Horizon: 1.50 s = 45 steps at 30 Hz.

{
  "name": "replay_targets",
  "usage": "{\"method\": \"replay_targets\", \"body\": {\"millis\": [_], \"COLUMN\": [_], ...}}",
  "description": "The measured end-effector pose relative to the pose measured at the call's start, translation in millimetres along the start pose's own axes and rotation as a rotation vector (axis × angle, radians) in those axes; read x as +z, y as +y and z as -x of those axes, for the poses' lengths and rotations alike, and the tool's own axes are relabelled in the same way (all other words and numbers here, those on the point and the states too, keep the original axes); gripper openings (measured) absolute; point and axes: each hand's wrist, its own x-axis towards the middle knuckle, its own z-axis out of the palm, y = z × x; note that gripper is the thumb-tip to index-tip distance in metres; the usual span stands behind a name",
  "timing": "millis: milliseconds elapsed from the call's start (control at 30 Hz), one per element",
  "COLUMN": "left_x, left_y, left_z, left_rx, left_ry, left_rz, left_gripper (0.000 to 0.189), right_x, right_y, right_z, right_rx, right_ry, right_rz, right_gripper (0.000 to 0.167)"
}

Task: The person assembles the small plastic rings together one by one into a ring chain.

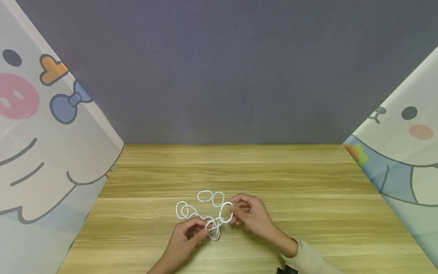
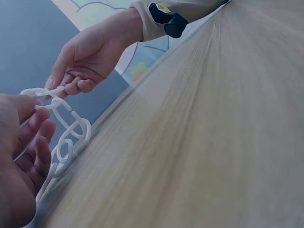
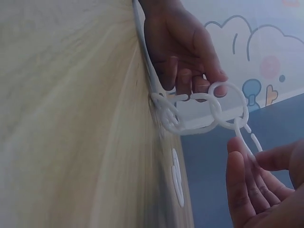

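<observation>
White oval plastic chain links, some with a visible gap in the side, are hooked into a chain (image 2: 88, 130). My left hand (image 1: 186, 238) pinches one link (image 3: 247, 103) of it between thumb and forefinger. Opposite, my right hand (image 1: 251, 213) pinches another link (image 1: 225, 222) by its side, held up off the table. These two links hook together in the right wrist view. From the left hand, the chain trails onto the table, ending in a link (image 1: 176, 211) at the left. My fingers hide parts of the held links.
Beyond the hands, two more white links, one oval (image 1: 205, 191) and one beside it (image 1: 224, 198), lie on the wooden table (image 1: 273, 171). A grey panel (image 1: 232, 76) stands behind, with cartoon-printed sheets (image 1: 44, 160) on both sides.
</observation>
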Motion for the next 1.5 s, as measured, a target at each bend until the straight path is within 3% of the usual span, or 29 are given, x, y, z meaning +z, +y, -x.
{"method": "replay_targets", "body": {"millis": [200,367,567,733,933,1067,1267,1500], "left_x": [0.1,0.4,-2.9,-12.6,-38.4,-61.0,-86.1,-92.9], "left_y": [0.3,0.8,5.7,12.7,19.0,20.8,20.0,16.5], "left_z": [-0.1,-0.5,-3.2,-10.4,-21.5,-29.6,-39.6,-41.7], "left_rx": [-0.037,-0.046,-0.117,-0.199,-0.322,-0.345,-0.372,-0.379], "left_ry": [-0.060,-0.069,-0.030,0.040,0.155,0.213,0.156,0.128], "left_rz": [-0.002,-0.019,-0.023,-0.057,-0.173,-0.283,-0.484,-0.712], "left_gripper": [0.014,0.015,0.012,0.011,0.008,0.011,0.022,0.015], "right_x": [-5.8,-8.5,-12.8,-19.7,-24.8,-27.8,-33.9,-41.2], "right_y": [-1.9,-3.1,-5.3,-5.6,-3.2,-2.5,-3.6,-4.8], "right_z": [6.2,11.0,16.0,18.0,19.0,19.5,21.7,25.2], "right_rx": [0.006,-0.026,-0.082,-0.110,-0.116,-0.105,-0.109,-0.118], "right_ry": [-0.035,-0.072,-0.074,-0.052,-0.046,-0.042,-0.031,-0.022], "right_rz": [-0.025,-0.055,-0.057,-0.062,-0.084,-0.086,-0.072,-0.068], "right_gripper": [0.022,0.024,0.019,0.013,0.011,0.012,0.011,0.011]}}
